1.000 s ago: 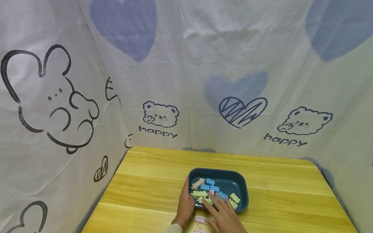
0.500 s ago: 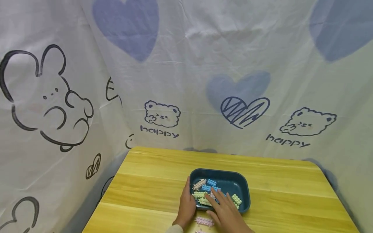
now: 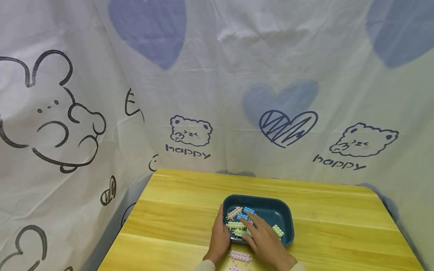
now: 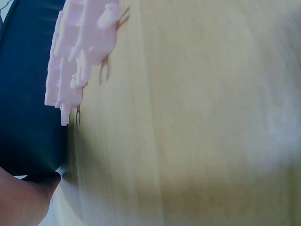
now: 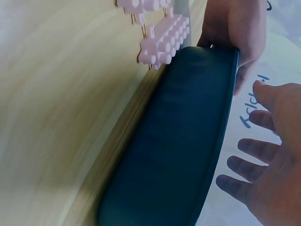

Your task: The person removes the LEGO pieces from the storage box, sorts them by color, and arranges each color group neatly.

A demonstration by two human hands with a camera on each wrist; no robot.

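A dark teal bin (image 3: 276,208) holds blue (image 3: 249,210), pale green (image 3: 235,225) and peach (image 3: 234,213) toy building bricks. My left hand (image 3: 219,238) rests against the bin's left outer side with its fingers fairly straight; in the right wrist view that left hand (image 5: 244,28) is at the bin's end. My right hand (image 3: 268,241) hovers over the bin with its fingers spread, covering part of the bricks. Its fingertips are close to the blue ones; contact is hard to tell. The right wrist view has this right hand (image 5: 277,165) beyond the rim, holding nothing visible.
Pink studded bricks (image 3: 240,256) with small pegs stand on the wooden table (image 3: 183,210), just in front of the bin. A green brick (image 3: 278,231) lies at the bin's right. White printed cloth (image 3: 223,150) hangs behind and at the sides.
My right hand has shifted slightly farther over the bin, covering more of the blue bricks. The left hand stays against the bin. The head view has shifted slightly.
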